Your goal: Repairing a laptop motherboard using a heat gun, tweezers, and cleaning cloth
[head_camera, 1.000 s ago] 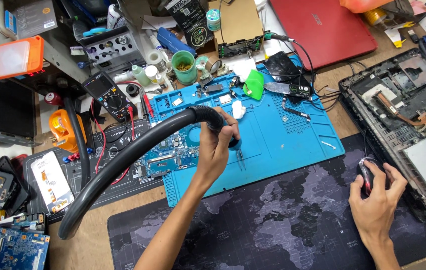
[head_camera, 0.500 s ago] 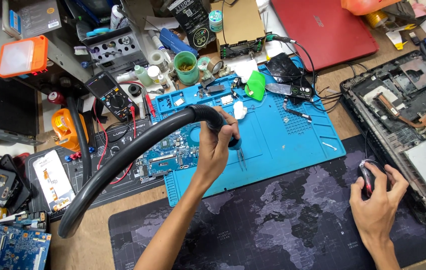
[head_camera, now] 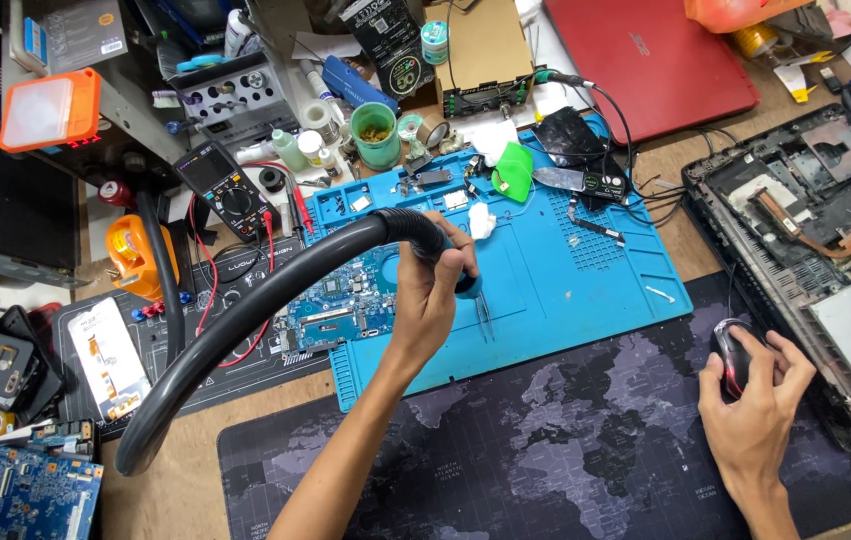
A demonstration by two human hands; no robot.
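From the head view, my left hand (head_camera: pixel 433 290) is wrapped tight around the nozzle end of a thick black hose (head_camera: pixel 246 320), fingers curled fully over it, nothing slack in the grip. The hose arcs away to that hand's left and down toward the near counter edge. Its mouth sits just above the blue work mat (head_camera: pixel 566 290), right beside the circuit board (head_camera: pixel 346 300) that lies under and to the left of the hand. A pair of tweezers (head_camera: pixel 484 312) rests on the mat just to the right of my wrist.

To do this well, I judge I should keep the nozzle low and steady over the mat, clear of the small loose parts scattered beyond the hand, and let the heavy hose hang without dragging across the board.

My right hand (head_camera: pixel 751 395) lies well apart on the dark map-print desk pad (head_camera: pixel 546 460), cupped loosely over a black and red mouse (head_camera: pixel 733 352), fingers draped on top. An opened laptop chassis (head_camera: pixel 826 230) sits just beyond it.
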